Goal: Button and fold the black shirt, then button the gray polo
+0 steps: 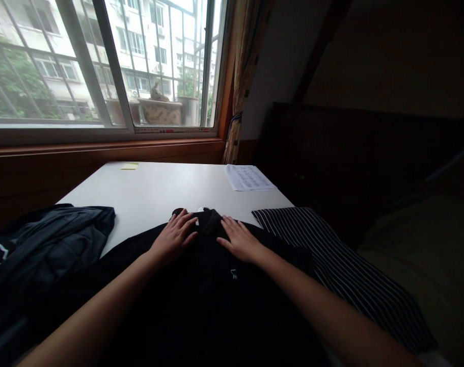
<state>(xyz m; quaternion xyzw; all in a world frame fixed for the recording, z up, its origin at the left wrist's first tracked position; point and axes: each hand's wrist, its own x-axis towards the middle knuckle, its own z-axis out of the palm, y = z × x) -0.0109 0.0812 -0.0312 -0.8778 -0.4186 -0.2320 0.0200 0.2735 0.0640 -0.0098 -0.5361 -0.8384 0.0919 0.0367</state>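
Observation:
A black collared shirt (209,295) lies spread across the near part of the white table, its collar (209,221) pointing toward the window. A small light logo shows on its chest. My left hand (173,235) rests flat on the shirt just left of the collar, fingers spread. On the collar's other side, my right hand (240,239) also lies flat on the fabric with its fingers stretched out. Neither hand grips the cloth. The lower part of the shirt is too dark to make out in detail.
A dark crumpled garment (75,234) lies on the left, and a black-and-white striped cloth (331,250) on the right. Printed sheets (249,177) and a yellow sticky-note pad (130,166) sit toward the back of the white table (170,183). Beyond is a barred window with a curtain (239,97).

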